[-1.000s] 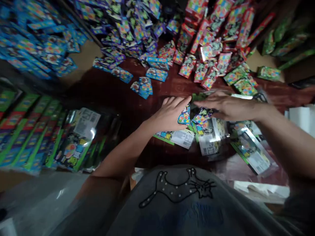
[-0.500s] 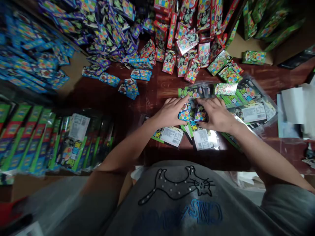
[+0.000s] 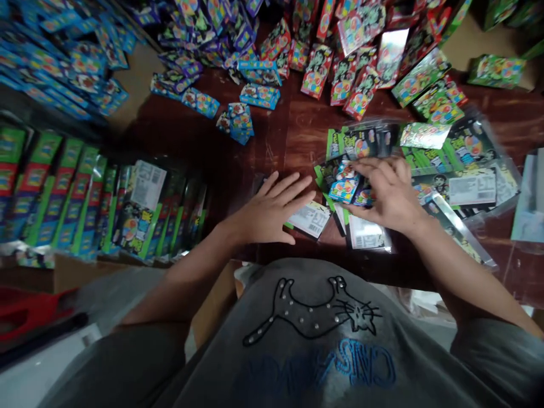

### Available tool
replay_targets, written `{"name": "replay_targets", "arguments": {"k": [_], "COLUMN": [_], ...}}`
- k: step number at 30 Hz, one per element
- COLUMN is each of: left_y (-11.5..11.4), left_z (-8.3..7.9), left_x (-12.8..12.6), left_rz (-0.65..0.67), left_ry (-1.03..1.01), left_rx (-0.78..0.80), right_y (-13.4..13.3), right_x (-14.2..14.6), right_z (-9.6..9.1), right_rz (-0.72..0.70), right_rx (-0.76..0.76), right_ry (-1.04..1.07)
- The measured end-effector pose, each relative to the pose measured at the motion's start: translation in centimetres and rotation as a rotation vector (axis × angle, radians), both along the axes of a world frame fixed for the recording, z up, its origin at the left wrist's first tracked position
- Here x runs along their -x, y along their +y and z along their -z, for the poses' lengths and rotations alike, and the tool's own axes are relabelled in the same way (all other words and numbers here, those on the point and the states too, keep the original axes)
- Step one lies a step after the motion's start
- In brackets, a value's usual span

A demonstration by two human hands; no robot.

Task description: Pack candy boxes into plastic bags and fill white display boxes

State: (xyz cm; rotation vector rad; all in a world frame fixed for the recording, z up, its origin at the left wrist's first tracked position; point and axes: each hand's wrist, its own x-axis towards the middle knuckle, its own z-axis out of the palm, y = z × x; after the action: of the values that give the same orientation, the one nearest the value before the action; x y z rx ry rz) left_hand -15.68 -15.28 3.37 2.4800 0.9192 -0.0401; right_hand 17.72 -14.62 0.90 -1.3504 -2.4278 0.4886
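Observation:
My right hand (image 3: 389,192) is closed around a small blue printed box (image 3: 343,190) and a purple printed box (image 3: 364,195) side by side, above the clear bags. Its fingertips rest near the top of the blue box, and the palm hides part of the purple one. My left hand (image 3: 276,211) is spread flat with nothing in it, to the left of the boxes. Beside its fingertips lies a black-and-green bag with a white label (image 3: 311,220). Below the right hand is another labelled bag (image 3: 368,233).
Blue boxes (image 3: 80,62), purple boxes (image 3: 208,28) and red boxes (image 3: 317,71) lie heaped along the back. Green boxes (image 3: 497,71) sit at the far right. Filled bags (image 3: 68,192) stand in a row at the left. More flat bags (image 3: 463,153) overlap on the right.
My left hand has let go of the blue box, moved left and spread its fingers. My right hand now has both boxes together. The view has shifted slightly.

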Motion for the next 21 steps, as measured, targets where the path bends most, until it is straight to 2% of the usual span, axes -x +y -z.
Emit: {"name": "replay_targets", "arguments": {"k": [2, 5, 8, 13, 18, 21], "left_y": [-1.6, -3.3, -4.1, -4.5, -4.9, -5.2], "left_z": [0.0, 0.8, 1.8, 2.9, 3.6, 3.9], "left_x": [1.2, 1.6, 1.6, 2.4, 3.1, 3.3], "left_rz": [-0.029, -0.192, -0.276, -0.205, -0.231, -0.206], "left_ry": [0.043, 0.028, -0.035, -0.089, -0.074, -0.074], "left_rx": [0.012, -0.039, -0.071, -0.063, -0.084, -0.081], "right_y": [-2.2, -5.8, -8.1, -8.1, -7.2, -6.8], "right_x": [-0.2, 0.3, 1.5, 3.0, 4.5, 4.2], "right_z": [-0.7, -0.7, -0.1, 1.0, 1.7, 1.9], "right_rz": [0.057, 0.137, 0.077, -0.112, -0.155, -0.197], "right_rx": [-0.025, -0.036, 0.003, 0.067, 0.101, 0.138], "right_ry": [-0.017, -0.058, -0.063, -0.004, -0.006, 0.019]}}
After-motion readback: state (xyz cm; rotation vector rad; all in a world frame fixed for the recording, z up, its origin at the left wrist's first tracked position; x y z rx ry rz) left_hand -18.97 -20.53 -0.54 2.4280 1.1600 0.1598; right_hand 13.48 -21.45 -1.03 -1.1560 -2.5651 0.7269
